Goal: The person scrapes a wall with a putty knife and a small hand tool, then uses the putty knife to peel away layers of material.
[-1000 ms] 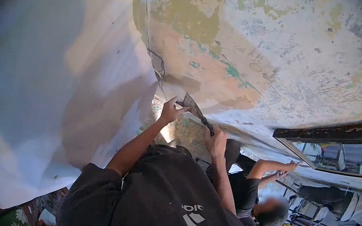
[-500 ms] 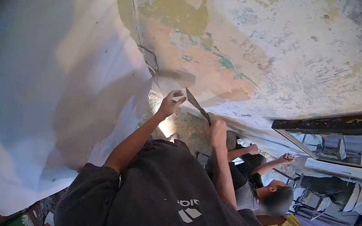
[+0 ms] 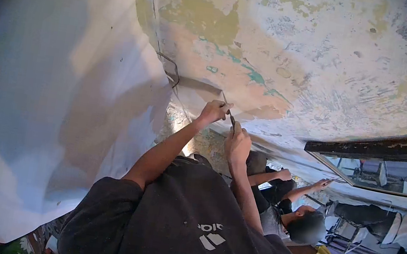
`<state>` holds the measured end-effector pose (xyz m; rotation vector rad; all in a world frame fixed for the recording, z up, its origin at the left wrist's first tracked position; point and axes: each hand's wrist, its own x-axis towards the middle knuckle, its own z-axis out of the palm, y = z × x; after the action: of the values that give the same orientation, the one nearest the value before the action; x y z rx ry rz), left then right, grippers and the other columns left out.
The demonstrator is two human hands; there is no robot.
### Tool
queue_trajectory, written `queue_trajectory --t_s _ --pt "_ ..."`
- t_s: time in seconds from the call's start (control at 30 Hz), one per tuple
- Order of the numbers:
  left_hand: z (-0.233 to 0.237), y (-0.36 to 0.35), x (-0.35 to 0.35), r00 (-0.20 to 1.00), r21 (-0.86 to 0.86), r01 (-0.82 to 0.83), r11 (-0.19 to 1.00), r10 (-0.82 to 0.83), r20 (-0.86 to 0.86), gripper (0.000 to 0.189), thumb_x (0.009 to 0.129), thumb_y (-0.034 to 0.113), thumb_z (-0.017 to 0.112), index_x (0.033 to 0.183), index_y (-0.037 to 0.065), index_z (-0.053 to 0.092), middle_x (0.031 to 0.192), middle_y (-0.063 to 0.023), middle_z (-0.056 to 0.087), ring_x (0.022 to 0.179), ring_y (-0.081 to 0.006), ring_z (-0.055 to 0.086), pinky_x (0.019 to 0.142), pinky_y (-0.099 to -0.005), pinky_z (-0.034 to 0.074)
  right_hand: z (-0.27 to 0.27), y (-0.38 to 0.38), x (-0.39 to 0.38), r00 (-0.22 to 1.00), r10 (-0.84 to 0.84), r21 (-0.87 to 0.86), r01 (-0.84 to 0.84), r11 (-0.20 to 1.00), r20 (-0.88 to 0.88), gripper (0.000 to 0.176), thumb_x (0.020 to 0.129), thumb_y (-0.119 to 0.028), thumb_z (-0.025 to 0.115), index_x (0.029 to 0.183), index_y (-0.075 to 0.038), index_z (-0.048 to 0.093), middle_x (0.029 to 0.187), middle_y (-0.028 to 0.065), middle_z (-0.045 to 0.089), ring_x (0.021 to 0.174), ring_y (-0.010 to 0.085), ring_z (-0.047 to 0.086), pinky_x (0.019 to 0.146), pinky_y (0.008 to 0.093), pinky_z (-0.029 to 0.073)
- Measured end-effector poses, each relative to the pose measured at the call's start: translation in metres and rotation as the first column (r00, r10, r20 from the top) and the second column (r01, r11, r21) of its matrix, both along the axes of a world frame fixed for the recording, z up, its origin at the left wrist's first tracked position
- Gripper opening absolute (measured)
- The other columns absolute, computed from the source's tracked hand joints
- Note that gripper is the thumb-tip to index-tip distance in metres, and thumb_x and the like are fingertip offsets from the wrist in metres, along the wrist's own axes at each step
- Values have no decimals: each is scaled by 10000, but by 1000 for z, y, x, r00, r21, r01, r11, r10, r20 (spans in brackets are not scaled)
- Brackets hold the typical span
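Observation:
My right hand [image 3: 238,145] is wrapped around the dark handle of a putty knife [image 3: 232,119]. Its thin blade points up and left towards the wall and shows nearly edge-on. The fingers of my left hand [image 3: 214,112] are closed on the blade just above the handle, covering part of it. Behind both hands rises the patchy wall [image 3: 297,62], with worn paint in cream, yellow and green.
A large white sheet [image 3: 27,74] hangs along the left, with a bent cable [image 3: 176,70] by its edge. To the right, another person [image 3: 276,206] works at the wall, one hand [image 3: 321,184] raised below a dark-framed mirror [image 3: 391,171].
My left hand has moved right and closed on the blade, where it was apart with fingers spread. The putty knife has turned more edge-on. The other person's raised hand has lowered slightly.

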<state>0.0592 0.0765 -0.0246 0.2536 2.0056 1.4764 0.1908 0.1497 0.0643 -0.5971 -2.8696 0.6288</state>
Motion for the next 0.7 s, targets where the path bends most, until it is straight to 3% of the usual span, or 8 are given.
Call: queue_trajectory --t_s 0.07,0.13,0.17,0.23,0.33,0.53,0.7 --pt "-3 5 0 999 -50 -28 998 27 -28 605 827 556 535 744 -30 663 629 -149 655 616 -212 668 627 -346 513 -5 2 2 1000 18 26 -18 999 -19 194 863 -112 543 1034 -25 569 796 232 607 733 429 605 637 499 483" --pt "-8 9 -2 995 -96 -40 995 31 -94 578 853 499 476 781 -44 662 731 -214 668 715 -325 677 706 -420 525 -4 3 3 1000 29 27 -28 999 -8 201 862 -110 541 1042 -25 566 799 231 608 730 424 607 632 495 484" --pt "-17 16 -4 995 -96 -40 995 31 -95 578 853 499 476 781 -44 662 731 -214 668 715 -325 677 706 -420 525 -4 3 2 999 39 26 -39 999 1 208 862 -108 540 1051 -24 562 803 229 609 727 419 610 627 492 486" --pt "-40 30 -8 942 -307 -123 944 13 -335 535 872 426 416 814 -47 661 840 -264 655 823 -418 644 773 -479 508 -7 2 2 999 37 28 -37 999 -11 212 859 -105 540 1055 -26 561 803 232 608 728 419 610 625 490 487" --pt "-12 30 -2 961 -360 -125 925 22 -277 510 896 370 373 853 -48 661 921 -295 634 907 -461 610 817 -510 487 -9 -3 0 999 21 48 -19 999 -26 216 854 -95 543 1058 -28 560 800 236 605 731 420 611 622 490 489" --pt "3 36 -2 967 -429 -68 901 -46 -249 515 918 348 345 863 -54 664 910 -297 634 907 -446 616 828 -503 488 -15 8 3 999 24 42 -22 999 -42 216 846 -76 550 1056 -26 559 792 237 599 702 427 608 600 494 489" --pt "-3 40 -11 972 -381 -61 923 -32 -233 536 903 352 322 839 -69 648 892 -331 612 914 -459 601 846 -507 460 -15 13 -6 998 12 80 -7 997 -62 194 844 -87 562 1026 -22 560 789 235 598 685 431 603 590 490 486"
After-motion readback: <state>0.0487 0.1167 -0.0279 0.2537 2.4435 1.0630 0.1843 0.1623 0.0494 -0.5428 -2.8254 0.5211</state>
